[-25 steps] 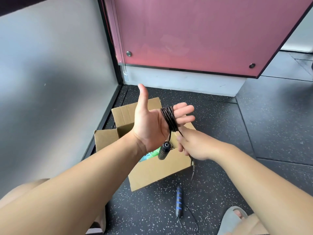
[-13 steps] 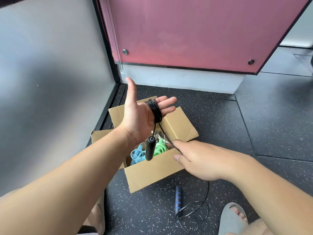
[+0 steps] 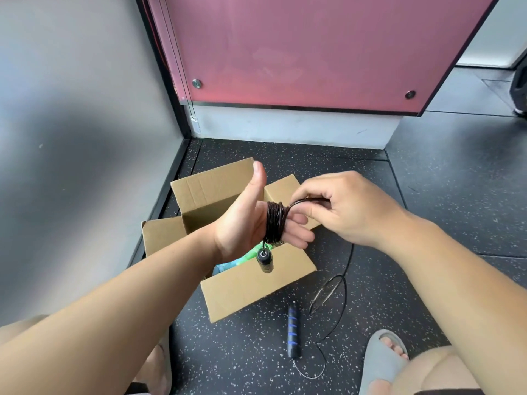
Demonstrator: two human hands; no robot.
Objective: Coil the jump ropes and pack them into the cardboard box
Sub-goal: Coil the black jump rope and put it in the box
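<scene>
Left hand [image 3: 242, 223]: thumb up, fingers loosely extended, black jump rope [image 3: 275, 223] coiled around them.
Right hand [image 3: 342, 206]: just beside, pinching the rope's strand.
Cardboard box [image 3: 256, 286]: below both.

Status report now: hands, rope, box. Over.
Left hand open, rope coiled round its fingers. Right hand pinches rope. One handle on floor. Box open, path clear.

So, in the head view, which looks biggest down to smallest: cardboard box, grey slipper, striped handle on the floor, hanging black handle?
1. cardboard box
2. grey slipper
3. blue-striped handle
4. hanging black handle, though seen nearly end-on, so unsure
</scene>
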